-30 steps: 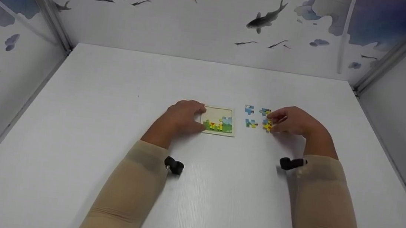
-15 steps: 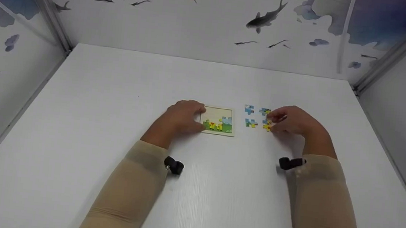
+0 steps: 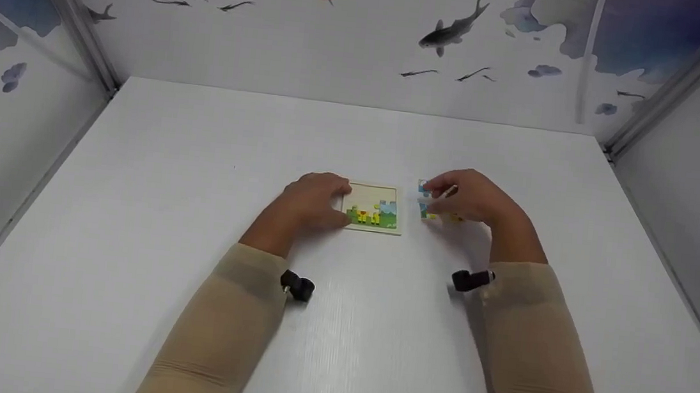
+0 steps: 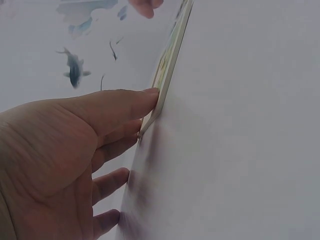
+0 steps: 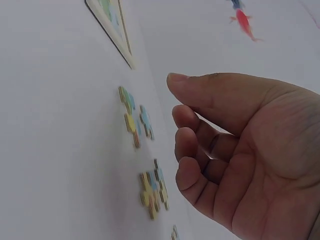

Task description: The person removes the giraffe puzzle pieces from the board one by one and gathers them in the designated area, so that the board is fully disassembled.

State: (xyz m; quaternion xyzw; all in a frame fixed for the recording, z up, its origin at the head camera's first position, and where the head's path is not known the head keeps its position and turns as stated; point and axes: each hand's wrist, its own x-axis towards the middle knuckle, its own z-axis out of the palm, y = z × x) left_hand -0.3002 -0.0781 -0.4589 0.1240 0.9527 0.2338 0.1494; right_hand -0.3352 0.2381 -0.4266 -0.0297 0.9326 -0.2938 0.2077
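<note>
A square wooden puzzle tray [image 3: 375, 230] lies mid-table, its lower part filled with pieces of a green, yellow and blue picture. My left hand [image 3: 311, 202] holds its left side, the thumb at the near corner and a finger at the far one; the left wrist view shows the thumb tip on the tray's edge [image 4: 172, 60]. Right of the tray my right hand [image 3: 481, 199] hovers over loose jigsaw pieces, partly hiding them. Nothing shows between its loosely bent fingers in the right wrist view, where a blue-green piece [image 5: 127, 100] and a yellow one [image 5: 149, 195] lie below.
The white table [image 3: 338, 324] runs back to a wall [image 3: 337, 60] painted with fish, with side panels left and right. Both forearms wear beige sleeves with a small black camera [image 3: 297, 286] at each wrist.
My right hand has moved left, from the rightmost loose pieces to over the ones nearer the tray. My left hand keeps its hold, and the head view has shifted slightly.
</note>
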